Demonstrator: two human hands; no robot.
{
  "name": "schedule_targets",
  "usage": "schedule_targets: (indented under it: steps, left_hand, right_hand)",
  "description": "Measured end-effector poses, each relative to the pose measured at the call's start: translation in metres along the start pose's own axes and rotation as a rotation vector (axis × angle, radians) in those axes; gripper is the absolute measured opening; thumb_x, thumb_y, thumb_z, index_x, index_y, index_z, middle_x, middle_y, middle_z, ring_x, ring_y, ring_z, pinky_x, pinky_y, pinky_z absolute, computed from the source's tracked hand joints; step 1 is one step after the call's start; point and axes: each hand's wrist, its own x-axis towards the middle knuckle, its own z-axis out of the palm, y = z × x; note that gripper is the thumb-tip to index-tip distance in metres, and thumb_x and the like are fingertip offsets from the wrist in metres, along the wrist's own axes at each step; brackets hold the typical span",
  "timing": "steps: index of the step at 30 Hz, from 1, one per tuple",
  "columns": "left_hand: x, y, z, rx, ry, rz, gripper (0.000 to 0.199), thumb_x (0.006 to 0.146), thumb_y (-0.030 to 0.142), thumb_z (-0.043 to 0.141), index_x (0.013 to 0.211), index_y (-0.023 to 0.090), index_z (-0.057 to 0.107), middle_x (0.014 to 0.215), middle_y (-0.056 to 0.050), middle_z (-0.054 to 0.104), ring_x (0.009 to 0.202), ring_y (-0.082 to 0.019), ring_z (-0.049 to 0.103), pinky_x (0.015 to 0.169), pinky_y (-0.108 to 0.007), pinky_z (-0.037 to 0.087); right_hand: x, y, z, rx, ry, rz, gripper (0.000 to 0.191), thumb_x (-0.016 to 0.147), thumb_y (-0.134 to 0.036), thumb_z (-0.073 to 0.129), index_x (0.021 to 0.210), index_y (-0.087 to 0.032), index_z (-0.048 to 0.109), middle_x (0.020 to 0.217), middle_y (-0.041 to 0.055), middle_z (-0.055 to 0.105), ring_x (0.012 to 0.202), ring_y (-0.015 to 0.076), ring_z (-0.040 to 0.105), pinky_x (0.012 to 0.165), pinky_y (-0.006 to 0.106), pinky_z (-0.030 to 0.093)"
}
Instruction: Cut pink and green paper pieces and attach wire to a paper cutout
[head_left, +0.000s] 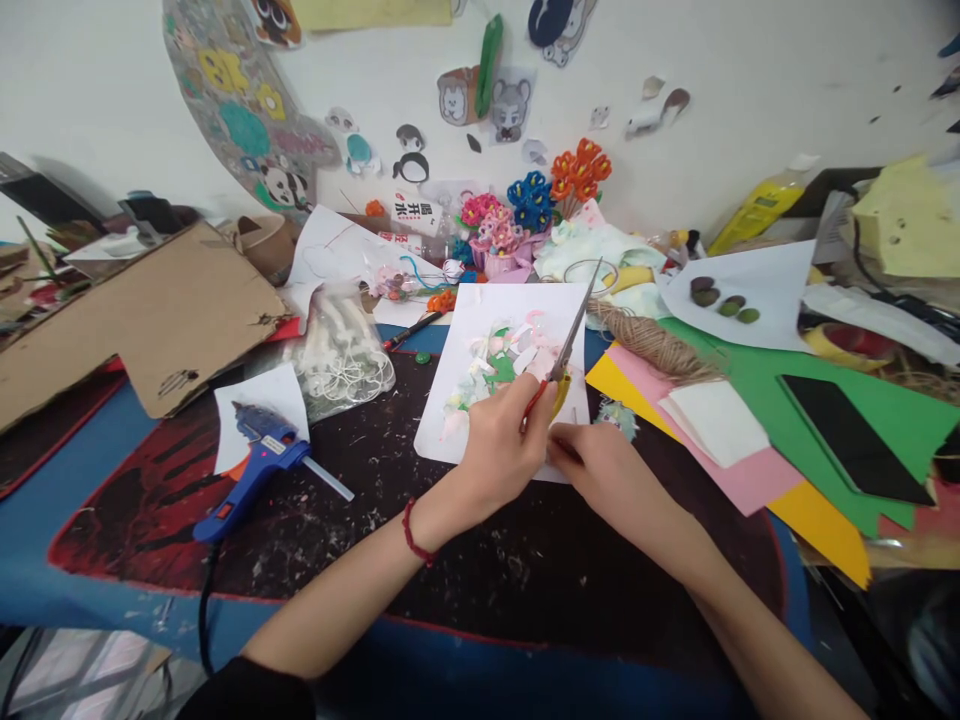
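Observation:
My left hand (501, 440), with a dark red bracelet at its wrist, is closed around the red and yellow handles of a pair of scissors (574, 335). The blades point up and away from me. Right beside it, my right hand (604, 465) has its fingers curled together over the lower right of a white sheet (442, 425); what they hold, if anything, is hidden. Small pink, white and green paper scraps (502, 370) lie scattered on that sheet. Close to my right hand sits a pale, fuzzy greenish piece (616, 415).
At left, a blue hot glue gun (259, 465) rests on white paper, near a plastic bag of white cords (337, 350) and cardboard (142, 310). Coloured sheets (750, 355), twine (660, 340) and a phone (855, 437) lie at right. Beaded flowers (499, 225) stand behind.

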Motion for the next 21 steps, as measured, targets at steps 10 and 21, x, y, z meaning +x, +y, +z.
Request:
schedule_targets:
  steps: [10,21]
  left_hand:
    - [-0.001,0.0,0.002,-0.004,-0.001,0.0,0.031,0.095,0.021,0.047,0.067,0.02,0.032,0.054,0.006,0.043,0.047,-0.005,0.036,0.047,-0.021,0.03]
    - [0.002,0.0,0.002,-0.029,0.051,-0.025,0.032,0.095,0.023,0.046,0.066,0.02,0.033,0.054,0.005,0.045,0.046,-0.005,0.039,0.047,-0.021,0.032]
  right_hand:
    - [0.002,0.0,-0.002,0.063,-0.009,0.028,0.031,0.088,-0.019,0.045,0.058,-0.018,0.043,0.057,0.0004,0.053,0.058,0.0124,0.046,0.054,0.028,0.024]
    - [0.009,0.011,-0.003,0.144,-0.072,0.042,0.029,0.084,-0.023,0.049,0.056,-0.018,0.046,0.052,-0.0031,0.047,0.053,0.0103,0.039,0.052,0.028,0.023]
